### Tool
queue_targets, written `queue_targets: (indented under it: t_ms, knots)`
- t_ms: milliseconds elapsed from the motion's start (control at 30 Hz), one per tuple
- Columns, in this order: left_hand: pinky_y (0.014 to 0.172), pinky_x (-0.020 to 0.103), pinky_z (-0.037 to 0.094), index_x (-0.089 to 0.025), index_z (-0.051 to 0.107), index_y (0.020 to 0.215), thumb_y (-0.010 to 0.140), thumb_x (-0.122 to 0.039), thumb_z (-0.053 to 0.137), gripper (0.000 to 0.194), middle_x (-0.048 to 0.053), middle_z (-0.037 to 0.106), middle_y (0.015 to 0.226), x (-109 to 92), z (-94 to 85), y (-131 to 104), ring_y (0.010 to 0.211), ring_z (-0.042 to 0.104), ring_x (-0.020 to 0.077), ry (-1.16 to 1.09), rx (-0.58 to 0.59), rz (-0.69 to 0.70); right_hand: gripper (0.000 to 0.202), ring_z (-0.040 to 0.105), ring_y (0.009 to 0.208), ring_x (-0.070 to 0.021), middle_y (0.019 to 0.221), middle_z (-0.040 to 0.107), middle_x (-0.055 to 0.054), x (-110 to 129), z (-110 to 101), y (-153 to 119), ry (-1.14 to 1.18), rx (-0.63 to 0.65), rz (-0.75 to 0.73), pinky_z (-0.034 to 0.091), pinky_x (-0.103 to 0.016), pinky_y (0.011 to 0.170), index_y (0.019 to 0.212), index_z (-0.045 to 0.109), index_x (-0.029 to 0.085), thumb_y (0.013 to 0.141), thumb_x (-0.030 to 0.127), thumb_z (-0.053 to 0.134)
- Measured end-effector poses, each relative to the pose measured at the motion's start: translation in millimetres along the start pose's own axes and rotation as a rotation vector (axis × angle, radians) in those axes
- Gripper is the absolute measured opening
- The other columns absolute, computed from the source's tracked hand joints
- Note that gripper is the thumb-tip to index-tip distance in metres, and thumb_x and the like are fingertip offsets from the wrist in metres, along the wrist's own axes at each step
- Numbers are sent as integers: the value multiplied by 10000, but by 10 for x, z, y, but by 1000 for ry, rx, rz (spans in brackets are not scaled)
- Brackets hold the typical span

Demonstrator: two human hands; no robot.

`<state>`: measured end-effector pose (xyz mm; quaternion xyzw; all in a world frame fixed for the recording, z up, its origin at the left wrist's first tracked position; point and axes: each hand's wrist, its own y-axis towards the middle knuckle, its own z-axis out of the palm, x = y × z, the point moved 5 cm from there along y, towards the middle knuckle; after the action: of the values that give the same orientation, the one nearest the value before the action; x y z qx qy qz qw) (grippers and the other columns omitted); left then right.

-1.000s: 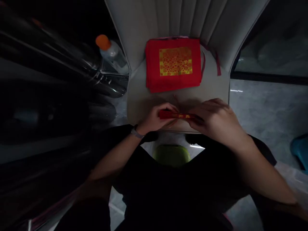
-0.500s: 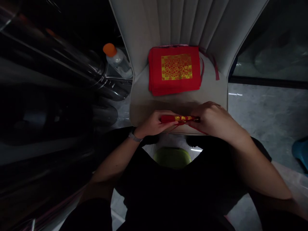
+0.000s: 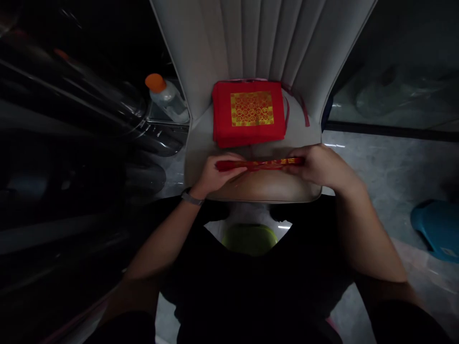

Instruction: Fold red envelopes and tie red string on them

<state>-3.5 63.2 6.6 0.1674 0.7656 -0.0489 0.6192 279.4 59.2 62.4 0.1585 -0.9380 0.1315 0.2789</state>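
A red piece with gold print (image 3: 265, 165), seen nearly edge-on, stretches between my two hands above the front of the chair seat. My left hand (image 3: 220, 172) is closed on its left end, thumb on the near side. The right end is gripped by my right hand (image 3: 315, 162). Beyond them on the seat lies a stack of flat red bags (image 3: 222, 114) with a gold patterned panel on top. Dark red ribbons (image 3: 304, 112) trail from the stack's right side.
The grey chair (image 3: 199, 143) has a ribbed back. Left of it stands a clear bottle (image 3: 172, 102) with an orange cap. A green container (image 3: 249, 239) is on the floor below the seat. At the far right is a blue plastic object (image 3: 439, 229).
My hands have moved apart, and the red piece between them now shows longer. The whole view has shifted a little, bringing more of the blue object into sight.
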Motion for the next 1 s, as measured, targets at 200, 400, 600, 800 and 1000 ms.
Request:
queue_targets:
  t_ms: [200,400,600,800,1000]
  knots:
    - [920,408,648,-215,832,926,759,-470,954,328,65,844,1011,149,-204,-54,938,788,244,-1,-125,-111,579,753,930,-251,1035,812,-30,-235,530,106,885,-341,38,646,-439,897,1045,722,277,645,588,1003]
    - [953,408,626,-204,818,959,803,-465,923,322,80,834,1024,164,-102,-31,981,783,254,47,-35,-83,519,756,898,-236,971,814,-48,-321,812,202,972,-336,80,647,-456,934,812,611,260,654,565,1001]
    - [938,362,615,-195,784,1049,800,-484,930,409,74,819,1064,119,-63,-48,980,768,224,72,-46,-44,540,753,910,-225,1028,795,-26,-289,704,113,876,-309,67,632,-443,904,1031,644,257,672,496,970]
    - [912,360,615,-196,755,1021,760,-528,929,457,69,809,1061,196,-100,-8,963,755,226,77,-127,-105,443,726,867,-210,964,778,-24,-337,766,164,824,-355,91,616,-409,888,966,696,245,735,553,915]
    - [858,335,585,-202,709,941,761,-521,911,419,37,765,958,237,-108,12,893,708,204,104,-196,-109,480,715,899,-224,1040,785,-48,-384,812,195,857,-452,100,614,-419,893,1053,686,249,776,593,874]
